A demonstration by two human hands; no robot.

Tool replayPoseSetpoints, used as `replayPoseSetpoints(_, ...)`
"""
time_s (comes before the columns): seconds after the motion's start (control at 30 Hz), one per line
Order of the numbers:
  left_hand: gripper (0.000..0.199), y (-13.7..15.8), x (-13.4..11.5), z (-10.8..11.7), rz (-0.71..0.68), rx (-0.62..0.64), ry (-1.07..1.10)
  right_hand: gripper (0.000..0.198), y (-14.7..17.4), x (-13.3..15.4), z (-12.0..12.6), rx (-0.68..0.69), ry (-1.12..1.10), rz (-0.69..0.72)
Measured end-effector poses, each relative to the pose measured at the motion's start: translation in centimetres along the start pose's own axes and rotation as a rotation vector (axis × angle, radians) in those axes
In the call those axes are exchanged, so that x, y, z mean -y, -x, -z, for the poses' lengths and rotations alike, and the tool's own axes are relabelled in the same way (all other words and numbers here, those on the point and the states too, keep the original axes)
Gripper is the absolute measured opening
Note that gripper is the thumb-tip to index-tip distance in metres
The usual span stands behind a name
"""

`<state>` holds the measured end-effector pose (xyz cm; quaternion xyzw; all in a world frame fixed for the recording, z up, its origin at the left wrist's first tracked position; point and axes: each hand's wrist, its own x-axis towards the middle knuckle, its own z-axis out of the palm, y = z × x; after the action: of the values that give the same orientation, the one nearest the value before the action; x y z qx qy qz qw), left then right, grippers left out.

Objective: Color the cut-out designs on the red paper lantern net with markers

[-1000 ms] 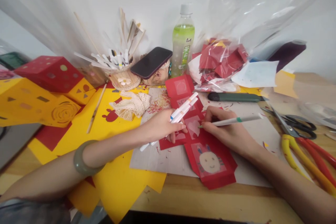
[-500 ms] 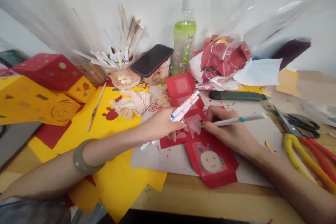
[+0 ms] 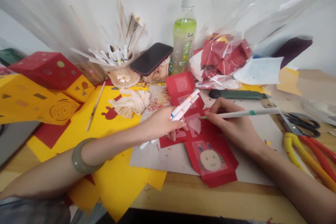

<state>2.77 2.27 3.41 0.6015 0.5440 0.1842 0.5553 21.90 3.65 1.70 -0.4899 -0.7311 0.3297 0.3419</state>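
Note:
A red paper cut-out (image 3: pixel 217 140) with folded tabs lies on a grey board; pale panels on it carry drawings. One panel shows a smiling face with ears (image 3: pixel 210 160), another a pale heart-like shape (image 3: pixel 195 126). My left hand (image 3: pixel 165 122) is closed around several white markers (image 3: pixel 185 105) and rests on the red paper's left side. In my right hand (image 3: pixel 228 119) is a green-tipped marker (image 3: pixel 236 113), pinched near its tip and lying almost level. Its tip is at the upper edge of the heart-like panel; whether it touches is unclear.
Behind stand a marker cup (image 3: pixel 123 75), a phone (image 3: pixel 152 59) and a drink bottle (image 3: pixel 184 38). A green cutter (image 3: pixel 236 95) and scissors (image 3: pixel 294 126) lie to the right. Yellow paper (image 3: pixel 118 178), lace (image 3: pixel 132 103) and decorated boxes (image 3: pixel 47 70) are on the left.
My right hand has lifted slightly up and to the right, and its marker's tip has moved from the panel's middle to its upper edge. My left hand stays in place.

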Motion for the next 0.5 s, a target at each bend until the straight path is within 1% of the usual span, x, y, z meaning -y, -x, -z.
replayPoseSetpoints(0.07, 0.008, 0.03, -0.05, 0.01, -0.001, 0.003, -0.002, 0.024, -0.11, 0.11, 0.02, -0.015, -0.023, -0.040)
replayPoseSetpoints(0.13, 0.008, 0.05, -0.03, 0.03, -0.007, 0.007, -0.004, 0.022, -0.18, 0.08, -0.03, -0.015, -0.052, -0.060)
replayPoseSetpoints(0.23, 0.008, 0.04, 0.10, 0.06, -0.025, 0.015, 0.010, 0.017, -0.24, -0.28, -0.21, 0.045, -0.067, -0.021)
replayPoseSetpoints(0.33, 0.006, -0.02, 0.18, 0.08, -0.032, 0.016, 0.033, 0.017, -0.19, -0.69, -0.40, 0.117, -0.030, 0.015)
replayPoseSetpoints(0.5, 0.007, -0.18, 0.33, 0.11, -0.028, 0.027, 0.041, 0.018, 0.00, -0.88, -0.47, 0.138, 0.027, 0.024)
